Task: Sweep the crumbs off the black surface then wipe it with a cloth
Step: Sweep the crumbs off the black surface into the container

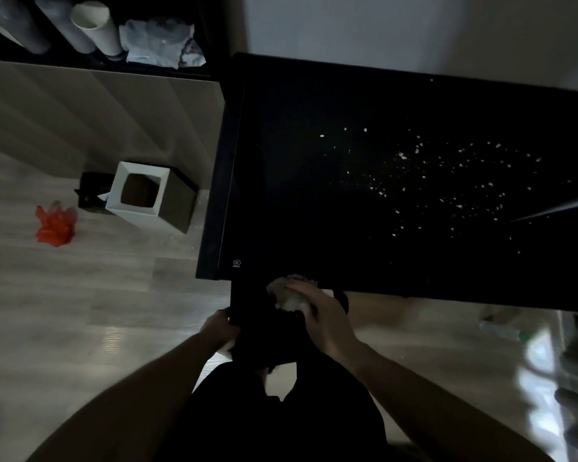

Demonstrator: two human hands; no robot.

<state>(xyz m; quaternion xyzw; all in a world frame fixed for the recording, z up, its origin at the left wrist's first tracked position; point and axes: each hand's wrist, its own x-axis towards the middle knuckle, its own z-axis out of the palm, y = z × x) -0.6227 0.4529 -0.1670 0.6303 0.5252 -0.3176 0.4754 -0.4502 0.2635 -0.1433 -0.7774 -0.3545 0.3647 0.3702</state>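
Dozens of pale crumbs [447, 181] lay scattered over the right half of the black surface [297, 195], a glossy dark bench top standing against a pale wall, with its left half bare and a small printed mark near its near left corner. Pale wood flooring [47, 295] ran to the left of the bench, where a white square bin [141, 195] stood open-topped beside a crumpled red bag [55, 223]. A dark shelf in the far left corner of the room held rolled paper tubes [97, 26] and a bundle of light fabric [162, 41].

At the near edge of the bench, toward its left corner, the right hand [324, 323] gripped a wadded pale cloth [286, 295], fingers [306, 290] curled shut over its top; the bundle bulged out beyond the fingertips toward the bench. Too crumpled to show a long axis, it pointed nowhere clearly. The left hand [219, 331] clasped the edge of a dark object [261, 335] held below the bench edge, its fingers wrapped out of sight; what that object was could not be told in the dim light.
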